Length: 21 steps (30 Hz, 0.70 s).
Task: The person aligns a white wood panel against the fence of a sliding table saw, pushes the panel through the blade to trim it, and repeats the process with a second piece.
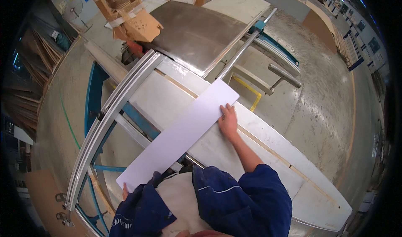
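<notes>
- Head view: a long white panel lies on the saw table, its long axis running from seven to one o'clock.
- Right hand, arm outstretched, presses flat on the panel's right edge near the far end, fingers spread, gripping nothing.
- Left hand, at seven o'clock, touches the near end; its grip is hidden.

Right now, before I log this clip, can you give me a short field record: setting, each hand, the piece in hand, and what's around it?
setting: workshop, sliding table saw seen from above
piece: long white panel, lying flat and diagonal across the saw table
right hand: flat on the panel's far right edge, fingers spread
left hand: at the panel's near end, mostly hidden by a blue sleeve
nearby: curved metal rail on the left, cardboard box beyond, concrete floor
</notes>
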Motion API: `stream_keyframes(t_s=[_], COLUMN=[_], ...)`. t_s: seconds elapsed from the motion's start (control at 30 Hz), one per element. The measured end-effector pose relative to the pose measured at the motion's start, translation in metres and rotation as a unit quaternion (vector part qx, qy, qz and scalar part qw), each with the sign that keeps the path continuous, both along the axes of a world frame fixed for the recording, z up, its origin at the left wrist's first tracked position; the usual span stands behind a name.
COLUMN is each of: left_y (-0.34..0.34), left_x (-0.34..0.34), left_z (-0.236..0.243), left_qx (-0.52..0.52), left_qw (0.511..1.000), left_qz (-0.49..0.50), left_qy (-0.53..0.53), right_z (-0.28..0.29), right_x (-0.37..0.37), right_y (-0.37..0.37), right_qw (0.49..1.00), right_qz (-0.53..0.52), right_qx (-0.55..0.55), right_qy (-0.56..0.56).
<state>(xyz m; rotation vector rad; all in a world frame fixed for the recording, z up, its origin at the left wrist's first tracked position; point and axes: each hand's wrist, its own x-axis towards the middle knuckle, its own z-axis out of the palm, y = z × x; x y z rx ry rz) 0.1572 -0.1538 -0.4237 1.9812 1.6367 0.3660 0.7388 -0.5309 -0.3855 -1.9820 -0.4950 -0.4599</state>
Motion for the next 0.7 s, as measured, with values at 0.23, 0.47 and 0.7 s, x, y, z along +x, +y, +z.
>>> stream_keyframes(t_s=[0.23,0.47,0.7], left_y=[-0.023,-0.024,0.073], left_x=[-0.001,0.144,0.3], left_z=[0.035,0.172,0.279], left_qx=[-0.005,0.169,0.21], left_qw=[0.994,0.954,0.938], left_qz=[-0.066,-0.145,-0.19], left_qy=[0.082,0.2,0.203], right_z=[0.007,0.101,0.175], right_x=[-0.08,-0.007,-0.013], right_y=[0.097,0.189,0.315], right_qw=[0.987,0.946,0.934], right_qz=[0.141,0.266,0.323], right_qx=[0.027,0.167,-0.027], right_qy=[-0.069,0.085,-0.149])
